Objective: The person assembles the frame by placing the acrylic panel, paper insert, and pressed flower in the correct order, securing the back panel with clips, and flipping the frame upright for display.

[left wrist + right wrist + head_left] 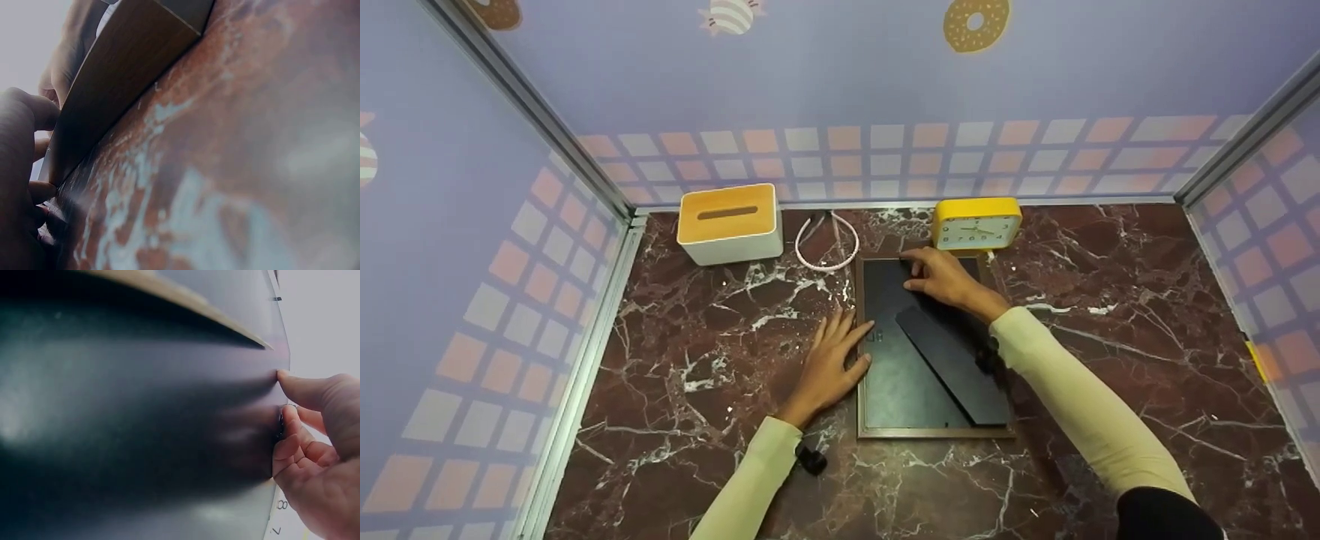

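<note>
A brown-rimmed picture frame (934, 433) lies face down on the marbled table, its black backing board (901, 397) upward. Slantwise across the board runs a black stand leg (952, 367). My left hand (831, 360) rests with spread fingers against the frame's left edge, thumb and forefinger reaching onto the rim. At the top edge, my right hand (945, 277) touches the board with thumb and bent fingers, a gap between them. In the right wrist view a small dark fitting (280, 427) shows beside those fingers; its kind is unclear. The left wrist view shows the frame's side (124, 73).
A yellow alarm clock (977, 225) stands just beyond the frame's top right corner. Farther left at the back are a pale pink ring-shaped band (825, 268) and a white tissue box (735, 244) with a wooden lid. Patterned walls (885, 90) enclose the table.
</note>
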A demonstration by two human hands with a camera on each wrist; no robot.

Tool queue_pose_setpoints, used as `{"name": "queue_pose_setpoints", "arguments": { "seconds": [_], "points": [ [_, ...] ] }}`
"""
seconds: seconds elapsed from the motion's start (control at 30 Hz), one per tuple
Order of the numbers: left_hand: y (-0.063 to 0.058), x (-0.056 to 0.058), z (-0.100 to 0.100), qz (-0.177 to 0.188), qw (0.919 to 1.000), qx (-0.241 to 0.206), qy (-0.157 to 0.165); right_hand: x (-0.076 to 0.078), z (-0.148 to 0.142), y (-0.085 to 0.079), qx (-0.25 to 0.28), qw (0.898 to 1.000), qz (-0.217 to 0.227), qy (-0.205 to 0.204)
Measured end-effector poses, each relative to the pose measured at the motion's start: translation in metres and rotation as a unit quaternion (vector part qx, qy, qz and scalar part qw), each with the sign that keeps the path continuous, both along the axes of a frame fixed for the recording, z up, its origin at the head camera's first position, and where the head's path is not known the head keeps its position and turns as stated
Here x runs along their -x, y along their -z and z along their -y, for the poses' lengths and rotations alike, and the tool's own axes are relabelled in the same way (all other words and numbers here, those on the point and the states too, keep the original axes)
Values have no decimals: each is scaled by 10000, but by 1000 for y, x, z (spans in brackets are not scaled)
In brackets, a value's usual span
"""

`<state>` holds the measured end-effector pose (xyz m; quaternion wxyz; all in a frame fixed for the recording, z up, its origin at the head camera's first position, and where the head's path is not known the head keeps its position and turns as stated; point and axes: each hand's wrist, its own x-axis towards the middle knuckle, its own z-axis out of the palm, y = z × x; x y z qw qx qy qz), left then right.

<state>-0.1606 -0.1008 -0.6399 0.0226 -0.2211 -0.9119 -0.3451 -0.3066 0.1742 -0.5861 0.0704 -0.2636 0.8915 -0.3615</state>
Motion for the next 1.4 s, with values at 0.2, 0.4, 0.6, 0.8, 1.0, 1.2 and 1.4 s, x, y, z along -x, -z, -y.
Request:
{"name": "queue_pose_setpoints", "arguments": {
  "seconds": [0.2,0.4,0.6,0.8,1.0,1.2,1.4],
  "points": [
    [1,0,-1,50,10000,4,47,0,-4,8,-49,9992,-348,-172],
    [0,-3,3,-5,10000,-19,-32,-2,2,15,161,9981,-551,-236],
    [2,-5,6,94,9999,-43,-38,-1,3,24,269,9978,-582,-164],
    [1,-4,5,127,9999,-58,24,0,4,23,93,9977,-649,-139],
    [0,-1,2,217,9997,-25,107,19,-4,42,63,9978,-646,-156],
    [-1,-1,1,272,9996,60,105,1,4,2,-189,9992,-309,-163],
    [-3,-1,1,313,9994,44,107,-4,6,-5,-390,9992,2,25]
  ]
}}
